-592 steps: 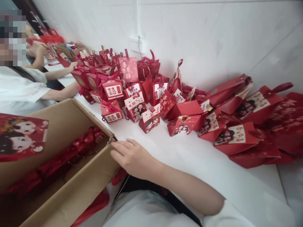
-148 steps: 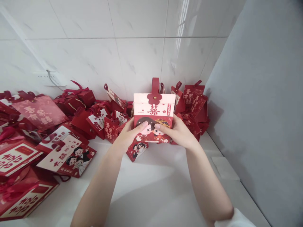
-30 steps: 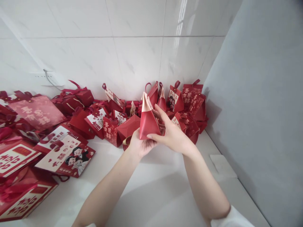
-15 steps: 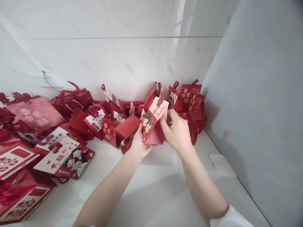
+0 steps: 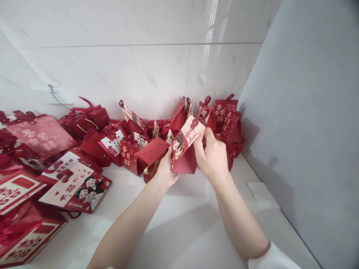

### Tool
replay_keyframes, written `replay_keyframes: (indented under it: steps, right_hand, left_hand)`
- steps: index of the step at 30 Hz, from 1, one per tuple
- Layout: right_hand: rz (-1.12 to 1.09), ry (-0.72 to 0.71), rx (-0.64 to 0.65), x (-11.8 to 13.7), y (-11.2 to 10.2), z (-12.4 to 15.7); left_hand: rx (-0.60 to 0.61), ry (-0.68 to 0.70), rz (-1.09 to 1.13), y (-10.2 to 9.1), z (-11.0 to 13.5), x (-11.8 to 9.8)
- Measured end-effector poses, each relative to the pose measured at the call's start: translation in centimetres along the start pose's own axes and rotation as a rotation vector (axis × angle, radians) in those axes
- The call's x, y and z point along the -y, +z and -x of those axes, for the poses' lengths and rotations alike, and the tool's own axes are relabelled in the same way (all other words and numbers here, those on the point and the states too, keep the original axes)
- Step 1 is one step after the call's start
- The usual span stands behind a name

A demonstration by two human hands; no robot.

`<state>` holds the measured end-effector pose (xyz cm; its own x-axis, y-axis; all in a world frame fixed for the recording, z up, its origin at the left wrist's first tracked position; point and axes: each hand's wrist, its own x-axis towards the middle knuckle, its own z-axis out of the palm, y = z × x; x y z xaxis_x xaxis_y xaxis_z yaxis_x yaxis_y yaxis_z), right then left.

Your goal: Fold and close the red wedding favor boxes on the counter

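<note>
Between my hands is a small red and cream gift box (image 5: 185, 149), tilted, with a cartoon figure on its front and a dark red ribbon loop at its top. My left hand (image 5: 167, 170) grips its lower left side from below. The fingers of my right hand (image 5: 212, 153) are bent in a pinch at its upper right edge; their tips are partly hidden behind the box. Just left of my left hand lies another red gift box (image 5: 153, 151) with a gold ribbon. More red boxes (image 5: 207, 112) with ribbon loops stand behind the held one.
Many red gift boxes (image 5: 92, 153) are heaped along the tiled wall (image 5: 157, 74). Larger boxes (image 5: 30, 239) with white panels sit at the left front of the white tabletop (image 5: 174, 231). A grey panel (image 5: 308, 112) bounds the right side, with a white flat piece (image 5: 263, 195) beside it.
The held gift box has shifted slightly to the right and turned a little. Its ribbon loop now stands up above the top. Both hands keep their hold.
</note>
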<state>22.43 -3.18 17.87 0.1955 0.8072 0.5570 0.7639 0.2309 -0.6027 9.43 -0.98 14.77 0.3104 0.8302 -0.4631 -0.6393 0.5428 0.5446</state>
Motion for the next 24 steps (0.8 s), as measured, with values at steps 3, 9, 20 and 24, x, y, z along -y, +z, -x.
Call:
replay_keyframes:
  steps: [3, 9, 20, 24]
  right_hand:
    - [0.003, -0.015, -0.039, 0.1, -0.4, 0.2]
    - [0.015, -0.057, -0.095, -0.1, -0.5, 0.3]
    - [-0.082, -0.012, -0.002, 0.1, -1.8, 0.2]
    - [-0.355, 0.063, 0.213, -0.4, -3.1, -0.1]
  left_hand:
    - [0.007, 0.005, 0.010, 0.0, -0.1, 0.2]
    - [-0.016, 0.090, -0.053, -0.4, -0.4, 0.1]
    - [0.112, -0.050, -0.013, -0.4, 0.2, -1.2]
    - [0.223, -0.135, 0.017, -1.1, 0.1, -1.8]
